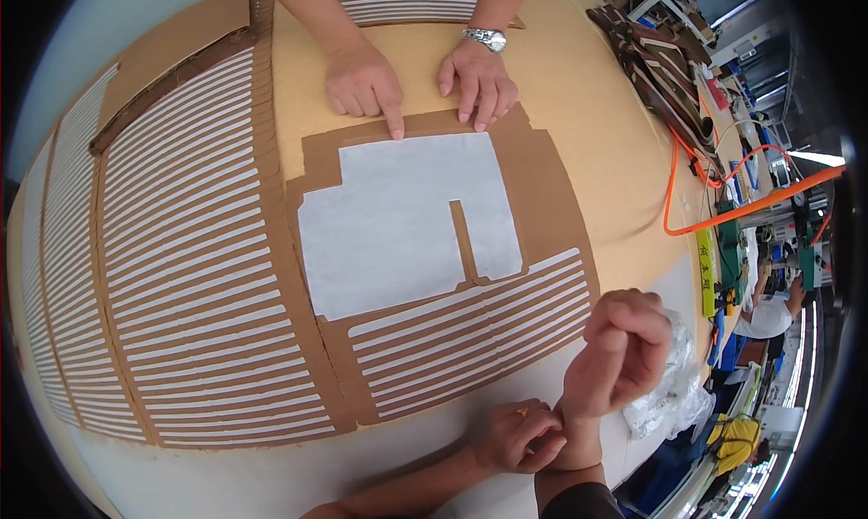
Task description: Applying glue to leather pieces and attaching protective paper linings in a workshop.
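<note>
My left hand (520, 438), with a yellow ring on one finger, has its fingers curled in against my right wrist. Above the table's near edge, my right hand (624, 352) is raised with its fingers bent into a loose fist, and nothing shows in it. Beyond them lies a flat brown cardboard sheet (551, 193) with white adhesive strips (470, 338) on its near part. Its far part carries a large white rectangular patch (389, 239), with a narrow brown slot in it.
Across the table, another person's hand (366, 80) points at the white patch's edge; their other hand (479, 80), wearing a watch, rests on cardboard. A larger striped cardboard sheet (199, 248) lies left. Clear plastic wrap (669, 392), orange hose (750, 213) and a brown bag (651, 62) are at right.
</note>
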`<state>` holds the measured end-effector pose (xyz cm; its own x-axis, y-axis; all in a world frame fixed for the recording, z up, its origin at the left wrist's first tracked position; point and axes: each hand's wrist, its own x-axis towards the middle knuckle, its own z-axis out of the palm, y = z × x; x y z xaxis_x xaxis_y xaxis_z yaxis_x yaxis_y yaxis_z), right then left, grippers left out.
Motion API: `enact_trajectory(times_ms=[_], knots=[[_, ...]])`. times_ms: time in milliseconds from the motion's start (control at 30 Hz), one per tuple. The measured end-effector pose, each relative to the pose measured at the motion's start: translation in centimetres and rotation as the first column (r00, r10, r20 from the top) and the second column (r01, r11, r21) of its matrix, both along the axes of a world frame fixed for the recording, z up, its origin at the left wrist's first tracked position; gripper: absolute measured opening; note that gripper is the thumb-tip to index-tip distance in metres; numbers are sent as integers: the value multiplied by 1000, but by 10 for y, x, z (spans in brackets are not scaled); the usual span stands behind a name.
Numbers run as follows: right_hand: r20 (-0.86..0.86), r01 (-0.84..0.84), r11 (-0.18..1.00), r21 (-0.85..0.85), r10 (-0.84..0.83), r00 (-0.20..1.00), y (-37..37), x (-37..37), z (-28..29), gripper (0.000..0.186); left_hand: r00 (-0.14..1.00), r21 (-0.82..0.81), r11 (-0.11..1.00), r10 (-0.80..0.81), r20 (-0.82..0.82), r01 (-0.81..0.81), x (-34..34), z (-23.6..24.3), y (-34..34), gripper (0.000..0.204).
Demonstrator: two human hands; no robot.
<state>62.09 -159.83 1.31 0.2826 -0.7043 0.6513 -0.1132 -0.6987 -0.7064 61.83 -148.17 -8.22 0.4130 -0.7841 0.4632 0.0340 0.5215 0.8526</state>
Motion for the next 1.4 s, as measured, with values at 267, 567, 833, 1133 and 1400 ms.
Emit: enact_trajectory(times_ms=[267,567,833,1133,1400], knots=[[443,-219,851,-477,448,777,45,-9,33,35,998,-13,1000,-22,66,23,-6,0,-2,26],[-478,-145,978,-151,57,877,-13,22,16,28,998,-46,999,6,68,-3,2,-27,-1,21],[-802,-148,943,-297,-162,575,-152,93,-76,25,997,106,993,-43,-67,50,8,2,-1,19],[-805,-110,972,-208,-106,584,-143,90,-63,21,994,118,993,-17,-111,30,1,-1,-4,18],[116,28,984,176,-49,992,-38,34,-21,16,993,177,982,-55,-104,73,7,-5,2,20]])
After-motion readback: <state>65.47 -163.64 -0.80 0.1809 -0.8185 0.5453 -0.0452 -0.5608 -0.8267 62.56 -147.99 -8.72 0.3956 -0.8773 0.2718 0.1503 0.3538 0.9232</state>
